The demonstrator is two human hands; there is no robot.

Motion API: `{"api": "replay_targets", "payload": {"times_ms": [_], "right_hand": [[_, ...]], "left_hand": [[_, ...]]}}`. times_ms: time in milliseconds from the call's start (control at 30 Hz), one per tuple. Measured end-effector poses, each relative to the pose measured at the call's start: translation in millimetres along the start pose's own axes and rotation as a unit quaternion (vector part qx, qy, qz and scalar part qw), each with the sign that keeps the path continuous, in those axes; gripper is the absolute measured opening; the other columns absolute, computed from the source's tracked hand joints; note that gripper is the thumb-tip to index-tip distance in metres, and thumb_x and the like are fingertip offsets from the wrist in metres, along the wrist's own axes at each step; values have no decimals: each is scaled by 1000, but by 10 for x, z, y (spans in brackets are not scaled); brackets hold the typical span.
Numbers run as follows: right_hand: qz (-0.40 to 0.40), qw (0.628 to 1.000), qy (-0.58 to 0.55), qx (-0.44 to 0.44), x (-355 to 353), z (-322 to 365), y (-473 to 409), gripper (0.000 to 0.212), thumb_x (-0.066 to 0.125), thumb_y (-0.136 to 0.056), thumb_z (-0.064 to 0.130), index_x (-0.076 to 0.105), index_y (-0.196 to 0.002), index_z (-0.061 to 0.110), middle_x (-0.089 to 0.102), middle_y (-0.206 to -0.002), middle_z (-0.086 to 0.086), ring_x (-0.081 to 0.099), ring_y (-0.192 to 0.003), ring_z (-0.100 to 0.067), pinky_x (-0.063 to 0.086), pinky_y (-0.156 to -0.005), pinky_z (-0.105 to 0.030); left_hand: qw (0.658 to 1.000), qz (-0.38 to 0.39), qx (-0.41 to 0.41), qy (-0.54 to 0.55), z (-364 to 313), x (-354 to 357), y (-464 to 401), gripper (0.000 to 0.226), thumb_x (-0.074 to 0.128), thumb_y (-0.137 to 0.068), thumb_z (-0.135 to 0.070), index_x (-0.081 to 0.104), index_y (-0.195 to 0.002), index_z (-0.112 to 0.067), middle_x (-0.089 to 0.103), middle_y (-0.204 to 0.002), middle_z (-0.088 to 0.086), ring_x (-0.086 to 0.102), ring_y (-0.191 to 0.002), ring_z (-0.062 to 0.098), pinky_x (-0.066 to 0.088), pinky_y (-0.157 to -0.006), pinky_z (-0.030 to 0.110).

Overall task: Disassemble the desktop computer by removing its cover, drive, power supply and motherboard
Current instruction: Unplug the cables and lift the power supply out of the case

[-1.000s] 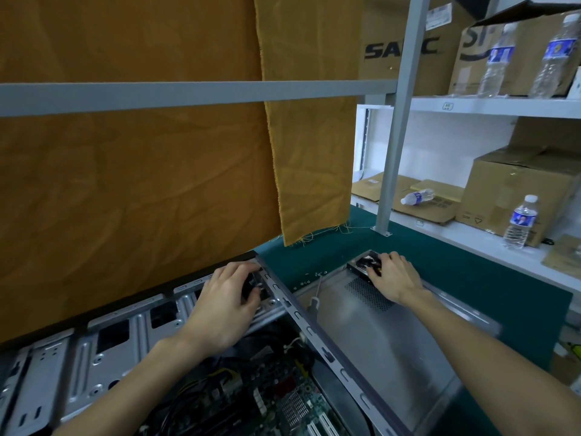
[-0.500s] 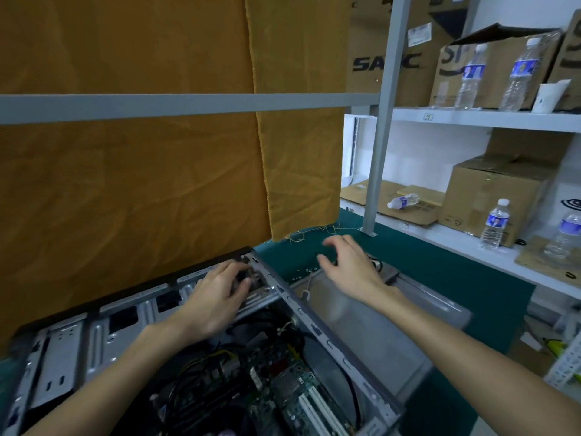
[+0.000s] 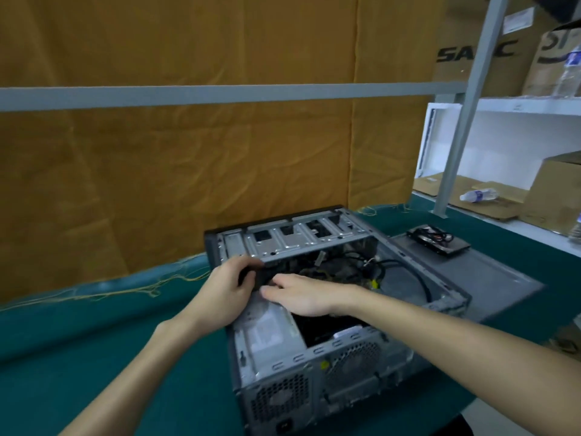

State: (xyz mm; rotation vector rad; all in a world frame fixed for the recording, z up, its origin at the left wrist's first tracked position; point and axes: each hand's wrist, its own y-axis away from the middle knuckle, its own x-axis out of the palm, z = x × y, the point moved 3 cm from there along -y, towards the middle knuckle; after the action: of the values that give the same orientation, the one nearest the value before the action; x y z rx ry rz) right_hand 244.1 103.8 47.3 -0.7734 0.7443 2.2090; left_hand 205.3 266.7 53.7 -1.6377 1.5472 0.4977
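Right hand (image 3: 309, 294) moved from drive (image 3: 438, 240) into open case (image 3: 352, 366).

The open computer case (image 3: 330, 309) sat at frame centre on the table (image 3: 94, 341). Its removed cover (image 3: 478, 278) lay flat to the right, a drive (image 3: 438, 240) resting on its far end. Shelving (image 3: 503, 105) with boxes (image 3: 553, 196) filled the upper right.

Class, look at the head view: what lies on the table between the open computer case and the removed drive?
The grey side cover lies flat beside the computer case, and the drive rests on its far end. The head view shows nothing else there.
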Motion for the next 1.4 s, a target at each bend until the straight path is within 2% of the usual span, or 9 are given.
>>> {"api": "replay_targets", "payload": {"times_ms": [167, 300, 400, 533, 667, 767, 900, 1067, 1400], "right_hand": [[-113, 991, 38, 68, 292, 161, -1, 43, 33, -100, 62, 47, -112, 23, 62, -84, 2, 51, -49, -13, 35, -45, -27], [-142, 989, 39, 22, 290, 214, 39, 31, 39, -106, 43, 61, -106, 22, 64, -79, 1, 48, -43, -8, 32, -40, -23], [-160, 985, 68, 9, 284, 215, 78, 21, 45, -104, 25, 63, -92, 24, 65, -79, 0, 48, -49, -13, 31, -41, -25], [-187, 980, 65, 3, 295, 227, 96, 36, 48, -105, 25, 47, -70, 18, 49, -63, 0, 36, -49, -17, 25, -45, -25], [-201, 979, 21, 12, 295, 232, 97, 49, 46, -105, 47, 66, -85, 7, 54, -56, 0, 39, -39, -14, 30, -44, -25], [-215, 975, 49, 6, 295, 215, 76, 60, 45, -102, 58, 70, -94, 4, 52, -51, 2, 36, -31, -9, 32, -46, -26], [-209, 975, 70, 22, 279, 203, 44, 60, 42, -98, 65, 69, -89, 12, 54, -50, 6, 45, -42, -13, 36, -49, -27], [-234, 970, 59, 44, 309, 216, 8, 58, 46, -93, 67, 40, -56, 23, 38, -45, 8, 37, -44, -16, 30, -51, -29], [-270, 959, 82, 23, 268, 176, -6, 64, 51, -93, 64, 40, -48, 20, 36, -37, 8, 29, -29, -12, 30, -46, -26]], "left_hand": [[992, -68, -30, 103, -12, 22, 399, 34, 42, -107, -14, 57, -137, -22, 58, -136, -9, 50, -129, 8, 39, -112, 31], [985, -64, 43, 155, -95, 139, 841, 44, 35, -104, -56, 50, -139, -35, 45, -143, -27, 33, -141, -6, 29, -119, 30], [981, -67, 103, 147, -120, 263, 1100, 60, 28, -98, -71, 44, -147, -39, 30, -158, -28, 11, -154, 2, 15, -120, 34], [976, -94, 153, 121, -149, 359, 1246, 73, 50, -92, -71, 38, -152, -31, 23, -165, -15, 11, -156, 14, 19, -121, 47], [974, -114, 175, 91, -99, 388, 1249, 81, 76, -84, -57, 40, -149, -27, 29, -161, -14, 19, -155, 15, 28, -121, 52], [973, -109, 184, 86, -59, 409, 1227, 84, 80, -80, -56, 39, -147, -27, 30, -158, -15, 21, -154, 16, 27, -123, 41], [973, -94, 202, 67, -16, 407, 1194, 92, 86, -73, -55, 36, -144, -26, 29, -155, -16, 21, -153, 14, 22, -121, 21], [969, -106, 208, 79, 22, 456, 1230, 73, 84, -77, -54, 43, -126, -20, 41, -144, -8, 24, -152, 24, 27, -120, 26], [968, -111, 204, 99, 27, 500, 1222, 69, 83, -78, -52, 44, -122, -17, 43, -140, -5, 26, -150, 26, 28, -119, 28]]}}
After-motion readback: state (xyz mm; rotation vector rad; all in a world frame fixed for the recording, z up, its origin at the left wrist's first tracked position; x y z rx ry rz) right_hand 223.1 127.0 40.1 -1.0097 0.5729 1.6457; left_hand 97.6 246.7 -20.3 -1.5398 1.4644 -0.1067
